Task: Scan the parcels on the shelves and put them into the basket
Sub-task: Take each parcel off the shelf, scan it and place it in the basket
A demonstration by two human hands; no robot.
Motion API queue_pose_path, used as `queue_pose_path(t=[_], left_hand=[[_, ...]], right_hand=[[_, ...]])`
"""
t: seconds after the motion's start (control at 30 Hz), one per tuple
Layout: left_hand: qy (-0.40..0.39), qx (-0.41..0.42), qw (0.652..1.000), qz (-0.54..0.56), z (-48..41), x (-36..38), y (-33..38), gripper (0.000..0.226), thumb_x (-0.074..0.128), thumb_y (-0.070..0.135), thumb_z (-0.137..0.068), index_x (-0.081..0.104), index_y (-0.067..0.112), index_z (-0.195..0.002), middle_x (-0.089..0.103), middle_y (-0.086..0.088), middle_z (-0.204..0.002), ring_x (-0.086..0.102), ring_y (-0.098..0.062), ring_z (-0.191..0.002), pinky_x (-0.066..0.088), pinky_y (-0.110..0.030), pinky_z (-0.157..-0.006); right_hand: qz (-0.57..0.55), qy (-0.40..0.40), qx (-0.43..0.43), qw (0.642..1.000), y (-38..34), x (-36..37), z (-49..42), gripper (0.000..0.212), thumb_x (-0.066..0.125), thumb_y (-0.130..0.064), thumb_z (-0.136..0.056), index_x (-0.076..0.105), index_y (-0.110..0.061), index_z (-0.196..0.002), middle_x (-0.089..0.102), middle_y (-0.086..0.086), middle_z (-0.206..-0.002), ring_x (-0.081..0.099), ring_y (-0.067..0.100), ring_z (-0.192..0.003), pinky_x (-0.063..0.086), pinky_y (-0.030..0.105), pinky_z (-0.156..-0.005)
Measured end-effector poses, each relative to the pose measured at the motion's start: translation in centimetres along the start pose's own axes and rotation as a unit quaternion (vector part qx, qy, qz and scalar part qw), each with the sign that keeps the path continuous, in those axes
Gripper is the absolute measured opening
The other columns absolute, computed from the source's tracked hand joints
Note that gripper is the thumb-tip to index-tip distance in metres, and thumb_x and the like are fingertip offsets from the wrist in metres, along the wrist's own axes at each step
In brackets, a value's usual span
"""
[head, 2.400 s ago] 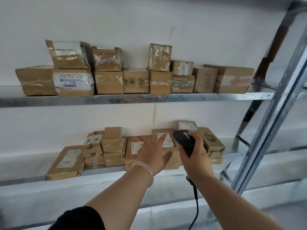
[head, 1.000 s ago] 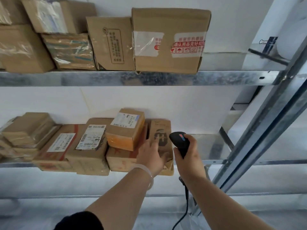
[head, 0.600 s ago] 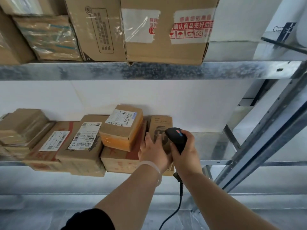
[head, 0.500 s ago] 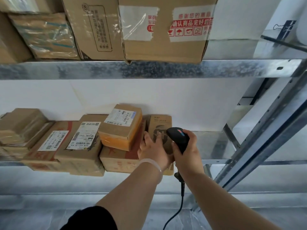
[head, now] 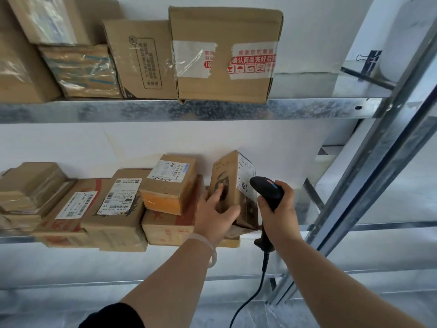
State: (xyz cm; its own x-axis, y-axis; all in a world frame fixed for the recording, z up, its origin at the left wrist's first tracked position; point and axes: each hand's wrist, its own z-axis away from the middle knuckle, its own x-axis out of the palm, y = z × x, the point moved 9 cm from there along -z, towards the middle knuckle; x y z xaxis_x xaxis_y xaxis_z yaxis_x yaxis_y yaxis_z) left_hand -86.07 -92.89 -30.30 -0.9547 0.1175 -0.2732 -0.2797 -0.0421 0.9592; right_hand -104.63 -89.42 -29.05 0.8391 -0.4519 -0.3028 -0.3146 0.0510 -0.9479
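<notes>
Plain white wall [head: 165,143] behind a galvanised steel rack, with cardboard boxes crowding the upper shelf [head: 212,110] and more along the lower shelf [head: 354,227]. The action is at the right end of that lower row. A moment ago the small brown cardboard parcel [head: 230,176] was lying flat with the left hand [head: 216,214] resting on it. Now it's tipped up on end, thumb and fingers wrapped round its lower half, so the white shipping label [head: 247,176] on the side faces right. That's exactly where the black handheld barcode scanner [head: 267,188] is, just beside the label, with the right hand [head: 281,209] curled tight round its handle and the black cable [head: 250,297] dangling below. The parcel's bottom end sits at the shelf's front edge, though I can't tell if it's on metal or on the flat box underneath. It stands next to the labelled box with the orange side [head: 170,183]. So I'd say the label is finally exposed and the scan is about to happen. There's no basket in view yet, so dropping it in comes after.
</notes>
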Motion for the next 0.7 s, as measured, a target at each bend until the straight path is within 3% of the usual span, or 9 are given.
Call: queue_pose_path(t=[0.1, 0.23, 0.3, 0.37, 0.47, 0.53, 0.63, 0.7], left_hand=[[-0.029, 0.015, 0.996, 0.086, 1.3, 0.2, 1.3, 0.071, 0.065, 0.025, -0.083, 0.042, 0.032, -0.150, 0.049, 0.000, -0.141, 0.057, -0.015, -0.122, 0.053, -0.037, -0.101], [-0.092, -0.014, 0.991, 0.097, 2.9, 0.7, 1.3, 0.069, 0.058, 0.028, -0.078, 0.043, 0.046, -0.143, 0.059, 0.005, -0.133, 0.060, -0.016, -0.119, 0.053, -0.039, -0.100], [-0.104, -0.028, 0.990, 0.091, 3.4, 0.8, 1.1, 0.061, 0.056, 0.016, -0.083, 0.047, 0.052, -0.131, 0.066, 0.007, -0.123, 0.064, -0.015, -0.113, 0.054, -0.039, -0.098], [-0.105, -0.036, 0.991, 0.080, 3.7, 0.9, 0.9, 0.065, 0.057, 0.009, -0.083, 0.045, 0.046, -0.134, 0.067, 0.007, -0.118, 0.064, -0.014, -0.111, 0.055, -0.040, -0.097], [-0.098, -0.026, 0.992, 0.071, 4.3, 0.9, 0.9, 0.068, 0.059, 0.015, -0.076, 0.045, 0.046, -0.135, 0.068, 0.008, -0.116, 0.064, -0.014, -0.110, 0.055, -0.040, -0.096], [-0.103, -0.023, 0.992, 0.070, 4.7, 0.9, 0.7, 0.061, 0.061, 0.017, -0.081, 0.048, 0.053, -0.129, 0.069, 0.010, -0.114, 0.065, -0.014, -0.108, 0.057, -0.036, -0.091], [-0.095, -0.039, 0.990, 0.098, 5.3, 0.0, 0.0, 0.043, 0.070, 0.026, -0.090, 0.054, 0.058, -0.115, 0.071, 0.018, -0.105, 0.067, -0.005, -0.098, 0.056, -0.017, -0.070], [-0.082, -0.053, 0.990, 0.100, 5.9, -1.0, -0.3, 0.041, 0.072, 0.035, -0.090, 0.048, 0.055, -0.117, 0.065, 0.022, -0.104, 0.063, 0.001, -0.093, 0.051, -0.011, -0.059]], right_hand=[[-0.001, 0.000, -0.002, 1.000, -0.8, -0.5, 0.6, 0.044, 0.060, -0.035, -0.094, 0.029, -0.057, -0.114, 0.052, -0.026, -0.099, 0.056, -0.001, -0.081, 0.039, 0.012, -0.054], [0.011, 0.000, -0.022, 1.000, -1.7, -1.0, 2.2, 0.045, 0.062, -0.037, -0.092, 0.030, -0.062, -0.113, 0.054, -0.026, -0.100, 0.057, -0.002, -0.081, 0.041, 0.008, -0.043], [0.024, -0.006, -0.034, 0.999, -1.9, -1.3, 3.2, 0.046, 0.062, -0.037, -0.092, 0.030, -0.058, -0.119, 0.056, -0.023, -0.104, 0.057, -0.003, -0.084, 0.042, 0.008, -0.048], [0.038, -0.008, -0.048, 0.998, -2.1, -1.6, 4.3, 0.049, 0.061, -0.037, -0.092, 0.030, -0.055, -0.125, 0.056, -0.019, -0.107, 0.056, -0.007, -0.087, 0.042, 0.008, -0.055], [0.062, -0.010, -0.080, 0.995, -2.6, -1.8, 6.0, 0.052, 0.061, -0.038, -0.092, 0.027, -0.055, -0.128, 0.054, -0.021, -0.106, 0.056, -0.008, -0.086, 0.043, 0.007, -0.061], [0.080, -0.010, -0.105, 0.991, -3.0, -1.8, 7.1, 0.054, 0.061, -0.037, -0.092, 0.027, -0.054, -0.129, 0.055, -0.018, -0.109, 0.059, 0.000, -0.089, 0.047, 0.012, -0.068], [0.107, -0.014, -0.131, 0.986, -3.6, -1.6, 8.4, 0.055, 0.062, -0.034, -0.092, 0.027, -0.051, -0.131, 0.057, -0.012, -0.112, 0.061, 0.014, -0.093, 0.056, 0.029, -0.075], [0.120, -0.022, -0.148, 0.981, -4.1, -1.3, 9.2, 0.055, 0.062, -0.031, -0.092, 0.027, -0.049, -0.131, 0.057, -0.010, -0.115, 0.061, 0.014, -0.095, 0.055, 0.027, -0.075]])
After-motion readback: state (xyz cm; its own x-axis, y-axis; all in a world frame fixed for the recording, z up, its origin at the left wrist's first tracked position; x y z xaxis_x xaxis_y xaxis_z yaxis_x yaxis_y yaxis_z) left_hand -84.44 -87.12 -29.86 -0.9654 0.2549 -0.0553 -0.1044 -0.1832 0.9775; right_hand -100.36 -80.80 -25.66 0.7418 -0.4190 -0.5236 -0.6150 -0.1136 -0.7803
